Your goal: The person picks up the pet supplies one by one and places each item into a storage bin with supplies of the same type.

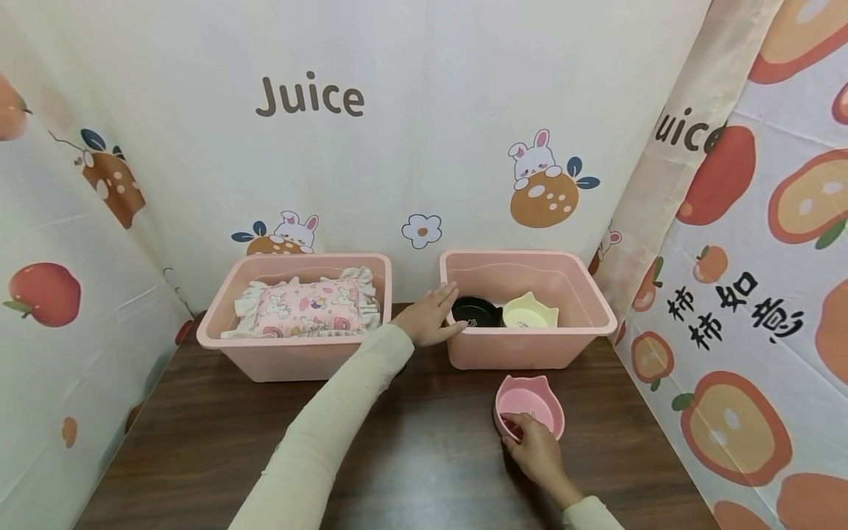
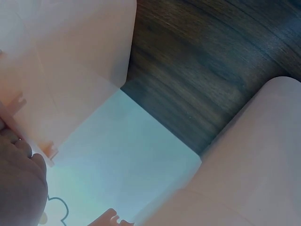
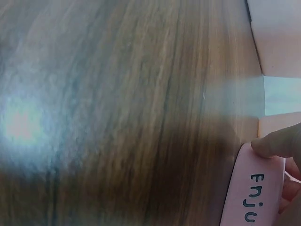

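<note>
A pink cat-eared bowl point(image 1: 528, 397) is in front of the right-hand pink bin point(image 1: 523, 350). My right hand point(image 1: 535, 449) pinches the bowl's near left rim, fingers inside and thumb outside. Dark lettering shows on the bowl's side point(image 3: 254, 193) in the right wrist view. My left hand point(image 1: 429, 316) rests with fairly straight fingers on the left rim of that bin. Inside the bin sit a black bowl point(image 1: 473, 312) and a pale yellow cat-eared bowl point(image 1: 530, 312), side by side.
To the left stands a second pink bin point(image 1: 291, 361) holding a pink patterned pillow point(image 1: 308, 308) with white ruffles. Both bins stand at the back of the dark wooden table point(image 1: 424, 456). Fruit-printed curtains point(image 1: 411, 147) enclose the back and sides.
</note>
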`<state>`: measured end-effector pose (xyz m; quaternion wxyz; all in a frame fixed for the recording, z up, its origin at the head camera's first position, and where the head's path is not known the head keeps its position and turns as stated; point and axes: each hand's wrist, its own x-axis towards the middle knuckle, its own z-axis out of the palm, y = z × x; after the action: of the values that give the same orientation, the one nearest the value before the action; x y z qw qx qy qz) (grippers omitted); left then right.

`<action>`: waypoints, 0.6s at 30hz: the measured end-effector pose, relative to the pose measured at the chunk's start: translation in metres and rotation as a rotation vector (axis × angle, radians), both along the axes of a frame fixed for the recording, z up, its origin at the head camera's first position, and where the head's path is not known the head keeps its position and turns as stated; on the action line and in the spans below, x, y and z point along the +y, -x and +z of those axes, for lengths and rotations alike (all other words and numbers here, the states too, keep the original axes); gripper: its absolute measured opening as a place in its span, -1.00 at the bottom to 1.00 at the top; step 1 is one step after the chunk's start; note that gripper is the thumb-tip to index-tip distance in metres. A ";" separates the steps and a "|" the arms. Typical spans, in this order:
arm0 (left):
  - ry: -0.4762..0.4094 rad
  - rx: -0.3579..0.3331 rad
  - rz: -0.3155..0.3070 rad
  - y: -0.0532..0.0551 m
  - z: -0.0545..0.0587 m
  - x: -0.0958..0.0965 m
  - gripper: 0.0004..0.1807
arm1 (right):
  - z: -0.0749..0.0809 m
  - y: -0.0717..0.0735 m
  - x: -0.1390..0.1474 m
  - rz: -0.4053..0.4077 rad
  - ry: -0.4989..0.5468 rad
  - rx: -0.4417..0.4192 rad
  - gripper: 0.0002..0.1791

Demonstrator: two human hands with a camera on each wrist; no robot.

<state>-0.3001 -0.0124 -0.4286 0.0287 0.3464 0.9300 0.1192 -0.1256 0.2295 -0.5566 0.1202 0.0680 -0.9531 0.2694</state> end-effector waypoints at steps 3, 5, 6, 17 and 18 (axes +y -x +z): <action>0.003 0.000 0.004 0.000 0.000 0.000 -0.14 | 0.000 0.000 -0.001 -0.005 -0.002 0.000 -0.58; 0.009 -0.005 0.010 0.000 0.001 0.000 -0.14 | -0.001 0.001 -0.001 -0.009 -0.002 0.001 -0.58; 0.008 -0.003 0.009 0.000 0.001 0.000 -0.15 | -0.001 0.001 -0.001 -0.013 0.002 -0.001 -0.59; -0.018 0.004 0.005 0.001 -0.002 0.001 -0.14 | -0.001 -0.004 0.001 -0.011 0.051 0.009 -0.65; -0.017 0.003 0.006 0.002 -0.002 0.001 -0.14 | 0.000 -0.005 0.002 0.000 0.063 0.027 -0.66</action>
<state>-0.3017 -0.0118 -0.4309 0.0240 0.3440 0.9301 0.1267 -0.1207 0.2311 -0.5568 0.1350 0.0677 -0.9425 0.2982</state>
